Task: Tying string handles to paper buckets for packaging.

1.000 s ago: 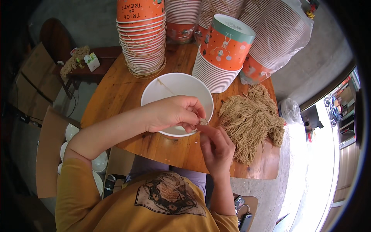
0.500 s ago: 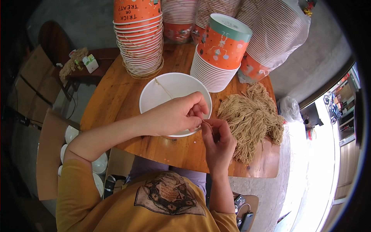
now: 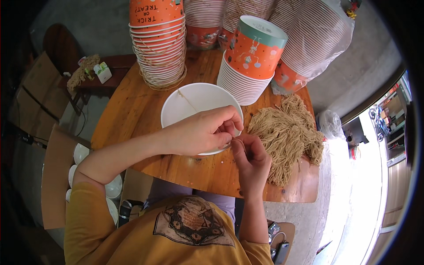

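Note:
A white paper bucket (image 3: pixel 176 104) stands mouth up on the table before me. A thin tan cord (image 3: pixel 187 100) runs from its far rim down across the inside and passes behind my left hand (image 3: pixel 206 131). That hand reaches over the bucket, its fingers closed on the cord at the right rim. My right hand (image 3: pixel 251 159) meets it there from the near right, thumb and forefinger pinched on the cord's end. The short bit of cord between the fingertips is mostly hidden. Beside my right hand lies a heap of tan cords (image 3: pixel 287 137).
Nested orange bucket stacks stand behind, one hung with cords (image 3: pixel 159 53), another topped by an upturned bucket (image 3: pixel 256 46), more in clear plastic (image 3: pixel 313 35). The wooden table (image 3: pixel 123 119) has a curved edge. A cardboard box (image 3: pixel 55 176) with white buckets sits at the lower left.
The bucket has shifted very slightly to the right. My right hand has moved a touch to the right, and both hands keep their pinch on the cord.

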The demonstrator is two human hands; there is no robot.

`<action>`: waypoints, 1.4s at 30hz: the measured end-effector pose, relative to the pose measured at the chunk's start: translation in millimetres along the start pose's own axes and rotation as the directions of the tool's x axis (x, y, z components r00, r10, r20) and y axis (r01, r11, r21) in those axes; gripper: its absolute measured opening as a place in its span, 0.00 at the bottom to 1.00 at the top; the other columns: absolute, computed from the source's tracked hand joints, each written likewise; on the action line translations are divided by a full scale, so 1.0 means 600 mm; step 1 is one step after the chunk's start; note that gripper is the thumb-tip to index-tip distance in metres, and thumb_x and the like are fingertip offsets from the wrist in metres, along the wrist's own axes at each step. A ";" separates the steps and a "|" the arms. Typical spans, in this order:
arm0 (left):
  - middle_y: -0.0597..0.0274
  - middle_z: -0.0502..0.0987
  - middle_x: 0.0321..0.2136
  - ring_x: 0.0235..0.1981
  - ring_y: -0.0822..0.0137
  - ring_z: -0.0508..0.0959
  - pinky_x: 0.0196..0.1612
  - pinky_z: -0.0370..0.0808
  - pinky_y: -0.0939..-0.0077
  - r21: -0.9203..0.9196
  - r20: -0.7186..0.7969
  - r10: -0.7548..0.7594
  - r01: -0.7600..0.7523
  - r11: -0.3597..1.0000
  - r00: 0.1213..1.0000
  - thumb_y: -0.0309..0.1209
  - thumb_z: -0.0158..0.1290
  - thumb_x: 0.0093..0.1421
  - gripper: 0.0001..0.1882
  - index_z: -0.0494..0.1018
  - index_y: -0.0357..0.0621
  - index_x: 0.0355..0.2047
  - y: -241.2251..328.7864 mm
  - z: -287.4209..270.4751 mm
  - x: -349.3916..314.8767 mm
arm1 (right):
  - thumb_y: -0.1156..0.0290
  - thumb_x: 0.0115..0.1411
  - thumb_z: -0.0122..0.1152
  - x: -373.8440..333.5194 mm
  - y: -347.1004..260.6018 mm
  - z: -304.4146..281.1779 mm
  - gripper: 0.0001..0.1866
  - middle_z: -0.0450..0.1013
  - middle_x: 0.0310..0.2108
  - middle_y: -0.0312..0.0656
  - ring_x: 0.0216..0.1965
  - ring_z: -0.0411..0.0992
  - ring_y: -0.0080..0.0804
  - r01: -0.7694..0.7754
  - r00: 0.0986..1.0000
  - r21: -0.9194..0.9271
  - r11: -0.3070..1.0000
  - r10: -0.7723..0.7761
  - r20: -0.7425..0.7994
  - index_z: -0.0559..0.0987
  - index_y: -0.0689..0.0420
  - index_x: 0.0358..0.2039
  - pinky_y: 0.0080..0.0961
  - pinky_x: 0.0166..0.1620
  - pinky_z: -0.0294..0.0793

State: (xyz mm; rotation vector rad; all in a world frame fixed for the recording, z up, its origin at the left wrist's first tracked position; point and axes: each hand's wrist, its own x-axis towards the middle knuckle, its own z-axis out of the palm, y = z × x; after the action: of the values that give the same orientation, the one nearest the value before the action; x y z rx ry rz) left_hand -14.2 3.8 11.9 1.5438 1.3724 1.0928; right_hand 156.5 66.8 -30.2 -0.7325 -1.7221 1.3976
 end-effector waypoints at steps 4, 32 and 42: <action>0.66 0.71 0.40 0.39 0.77 0.70 0.45 0.70 0.80 0.014 -0.014 0.025 -0.025 1.000 1.000 0.21 0.48 0.63 0.11 0.67 0.40 0.46 -0.017 -0.008 0.001 | 0.76 0.61 0.63 0.000 0.004 -0.001 0.04 0.68 0.20 0.24 0.22 0.58 0.08 -0.003 1.000 -0.011 1.000 0.003 0.014 0.77 0.62 0.34 0.10 0.25 0.58; 0.58 0.70 0.31 0.34 0.60 0.73 0.36 0.72 0.66 0.586 -0.144 0.369 -0.221 0.780 0.918 0.21 0.53 0.57 0.07 0.70 0.40 0.36 -0.009 0.022 -0.022 | 0.74 0.56 0.67 -0.002 0.003 0.007 0.07 0.67 0.16 0.33 0.17 0.62 0.19 0.203 0.976 -0.335 0.920 -0.219 -0.011 0.76 0.58 0.31 0.18 0.22 0.64; 0.57 0.70 0.33 0.39 0.55 0.73 0.41 0.72 0.61 0.591 -0.214 0.317 -0.136 0.795 0.924 0.22 0.54 0.55 0.08 0.68 0.40 0.35 0.003 0.034 -0.034 | 0.76 0.54 0.67 -0.007 0.016 0.017 0.06 0.68 0.17 0.34 0.16 0.64 0.19 0.431 0.867 -0.512 0.743 -0.498 0.007 0.77 0.58 0.31 0.19 0.22 0.64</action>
State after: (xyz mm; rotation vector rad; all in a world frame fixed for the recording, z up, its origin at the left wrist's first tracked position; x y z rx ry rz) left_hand 4.5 -17.1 5.1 2.0814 1.8833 1.1640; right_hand 149.7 60.5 -41.2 -0.5779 -2.0069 0.5421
